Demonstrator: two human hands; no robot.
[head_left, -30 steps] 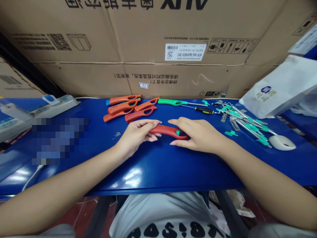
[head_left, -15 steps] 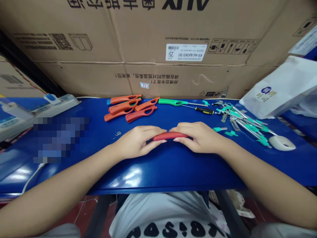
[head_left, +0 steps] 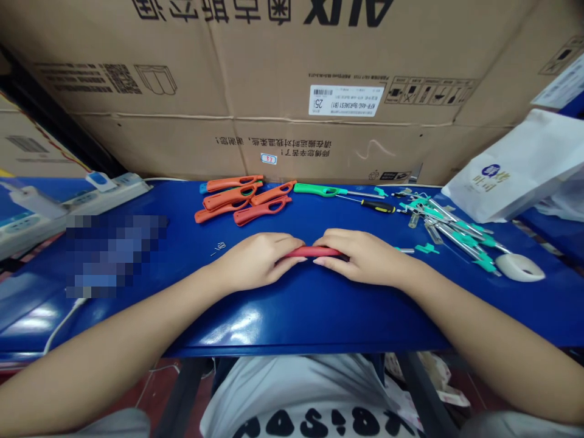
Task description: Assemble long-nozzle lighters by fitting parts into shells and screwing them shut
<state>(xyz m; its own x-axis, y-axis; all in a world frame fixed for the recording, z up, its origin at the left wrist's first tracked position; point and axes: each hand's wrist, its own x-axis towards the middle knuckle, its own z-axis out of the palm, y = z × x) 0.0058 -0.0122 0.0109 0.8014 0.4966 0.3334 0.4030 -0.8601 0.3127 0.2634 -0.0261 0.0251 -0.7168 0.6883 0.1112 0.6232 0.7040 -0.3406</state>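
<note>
Head view, the only one. One red casing [head_left: 317, 251] is held edge-on between the two hands, at the middle of the blue table [head_left: 292, 319]; whether it touches the surface can't be told. Left hand [head_left: 260, 261]: thumb and fingers clamped on the casing's left end. Right hand [head_left: 367, 258]: clamped likewise on the right end. Fingertips of the two hands are near each other, not touching.

Step in hand, judged: two-handed work on the casing, force probably applied at both ends. Whether it's pressed together or prised can't be told. Next move seems to call for a firm pinch at each end and even force, so that the casing isn't let slip.

Counts:
- 5 red and orange casings [head_left: 228, 198] piled at the back, left of centre; blue and green bits visible under them, number unclear.
- 1 green casing [head_left: 312, 189], tube at its right end.
- 1 screwdriver [head_left: 378, 207], black and yellow.
- 1 metal tube [head_left: 407, 250] partly hidden beyond the right hand.
- 1 loose green piece [head_left: 427, 249] beside it.
- Heap of tubes with green fittings [head_left: 465, 236]: overlapped, not countable.
- Few small metal bits [head_left: 221, 246] left; too small to count.
- 1 white oval object [head_left: 520, 266], 1 white bag [head_left: 511, 173], right.
</note>
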